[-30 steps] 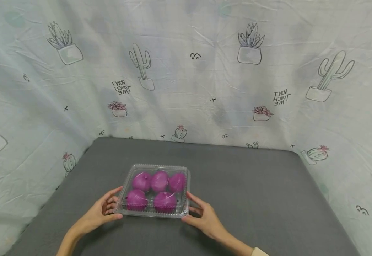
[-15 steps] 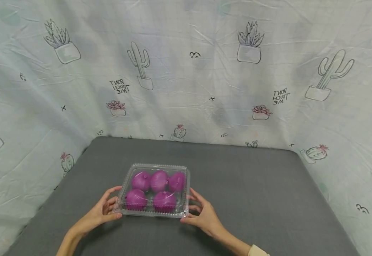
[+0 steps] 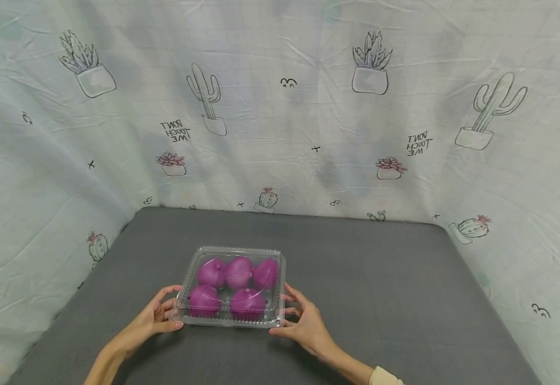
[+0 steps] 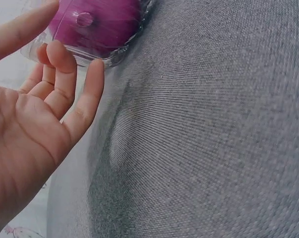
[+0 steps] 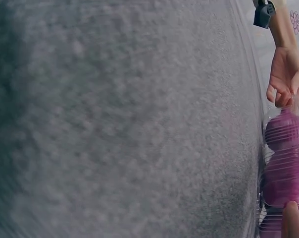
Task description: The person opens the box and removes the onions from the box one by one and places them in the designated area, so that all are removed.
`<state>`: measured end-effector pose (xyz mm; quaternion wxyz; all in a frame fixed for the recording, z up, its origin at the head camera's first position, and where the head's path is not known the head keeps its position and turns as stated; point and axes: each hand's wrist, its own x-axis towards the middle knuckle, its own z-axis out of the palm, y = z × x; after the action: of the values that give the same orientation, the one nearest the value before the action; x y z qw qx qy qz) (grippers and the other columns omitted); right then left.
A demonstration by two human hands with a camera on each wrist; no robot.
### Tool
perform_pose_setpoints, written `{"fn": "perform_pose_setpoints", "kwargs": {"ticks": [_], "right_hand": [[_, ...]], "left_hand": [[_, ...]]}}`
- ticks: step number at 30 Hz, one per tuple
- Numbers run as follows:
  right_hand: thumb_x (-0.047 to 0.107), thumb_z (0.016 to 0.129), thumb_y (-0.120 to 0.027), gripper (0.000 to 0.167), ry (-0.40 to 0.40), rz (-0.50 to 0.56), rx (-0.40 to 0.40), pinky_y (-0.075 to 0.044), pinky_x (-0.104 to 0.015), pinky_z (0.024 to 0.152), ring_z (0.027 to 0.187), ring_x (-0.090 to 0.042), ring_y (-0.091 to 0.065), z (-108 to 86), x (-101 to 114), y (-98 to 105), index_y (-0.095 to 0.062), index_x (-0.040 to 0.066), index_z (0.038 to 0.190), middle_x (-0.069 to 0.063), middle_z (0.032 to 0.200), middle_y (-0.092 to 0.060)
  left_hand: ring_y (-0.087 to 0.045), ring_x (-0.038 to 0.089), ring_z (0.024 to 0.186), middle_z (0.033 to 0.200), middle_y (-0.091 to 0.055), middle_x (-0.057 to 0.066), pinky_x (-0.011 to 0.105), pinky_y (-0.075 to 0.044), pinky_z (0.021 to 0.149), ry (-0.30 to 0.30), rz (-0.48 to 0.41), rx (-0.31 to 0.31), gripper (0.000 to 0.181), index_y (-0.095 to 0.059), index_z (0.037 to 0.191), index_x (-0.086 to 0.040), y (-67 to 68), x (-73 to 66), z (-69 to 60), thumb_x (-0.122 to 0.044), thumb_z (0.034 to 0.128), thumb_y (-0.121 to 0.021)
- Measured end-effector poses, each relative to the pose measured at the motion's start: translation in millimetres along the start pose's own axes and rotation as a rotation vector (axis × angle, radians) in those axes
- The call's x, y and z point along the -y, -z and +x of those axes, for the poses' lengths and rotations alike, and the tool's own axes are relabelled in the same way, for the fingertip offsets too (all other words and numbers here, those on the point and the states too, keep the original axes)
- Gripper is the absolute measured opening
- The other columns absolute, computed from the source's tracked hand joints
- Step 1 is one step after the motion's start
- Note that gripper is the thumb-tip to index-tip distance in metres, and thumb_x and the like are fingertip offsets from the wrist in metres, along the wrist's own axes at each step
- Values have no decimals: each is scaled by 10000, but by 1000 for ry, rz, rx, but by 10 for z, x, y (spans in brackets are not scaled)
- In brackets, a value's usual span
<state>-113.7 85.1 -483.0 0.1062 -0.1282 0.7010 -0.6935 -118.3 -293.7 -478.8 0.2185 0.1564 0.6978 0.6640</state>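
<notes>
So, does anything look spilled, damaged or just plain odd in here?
No spill or damage shows: the onions sit inside the box, with the left hand and right hand at its sides. The one oddity is the lettering on the curtain behind, which reads backwards, as if mirrored.

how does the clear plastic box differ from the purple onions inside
The clear plastic box is see-through; the purple onions look opaque. The box is straight-sided and ridged; the onions are rounded. The box is far wider than any single onion. Both are between the left hand and right hand.
</notes>
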Motion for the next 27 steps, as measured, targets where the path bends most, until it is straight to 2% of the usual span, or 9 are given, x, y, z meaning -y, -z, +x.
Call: {"fn": "perform_pose_setpoints", "kwargs": {"ticks": [7,15,18,23,27], "right_hand": [[-38,656,-849,892,31,-56,-24,-524,-286,804,1003,-282,-597,-15,0,0,-376,-84,1411,-280,1310,-475],[-23,669,-848,867,44,-77,-35,-514,-323,838,1008,-293,-607,-37,-24,4,-389,-81,1402,-274,1314,-475],[-8,679,-847,863,42,-84,-37,-512,-330,842,1003,-279,-611,-50,-38,4,-389,-68,1409,-262,1318,-478],[-4,684,-844,860,38,-76,-44,-511,-321,840,1001,-260,-617,-62,-49,-2,-392,-53,1415,-243,1318,-485],[-17,689,-836,851,41,-63,-41,-511,-318,838,1012,-282,-618,-70,-53,-11,-389,-67,1411,-256,1318,-481]], "left_hand": [[-588,100,1034,1193,-577,-7,303,-489,843,-7,-66,27,456,-355,1303,-214,1,7,22,25,949,-513],[-592,149,1042,1184,-542,78,310,-498,848,-60,-90,58,388,-340,1287,6,-4,-10,31,64,939,-502],[-593,154,1037,1170,-547,90,307,-499,847,-69,-103,68,375,-343,1273,51,5,-11,34,73,935,-504],[-599,146,1021,1153,-562,91,298,-500,844,-62,-124,71,359,-379,1262,44,14,-12,37,81,928,-508],[-606,113,966,1097,-582,46,284,-511,819,-70,-140,47,282,-469,1198,-3,-4,-6,21,89,932,-492]]}}
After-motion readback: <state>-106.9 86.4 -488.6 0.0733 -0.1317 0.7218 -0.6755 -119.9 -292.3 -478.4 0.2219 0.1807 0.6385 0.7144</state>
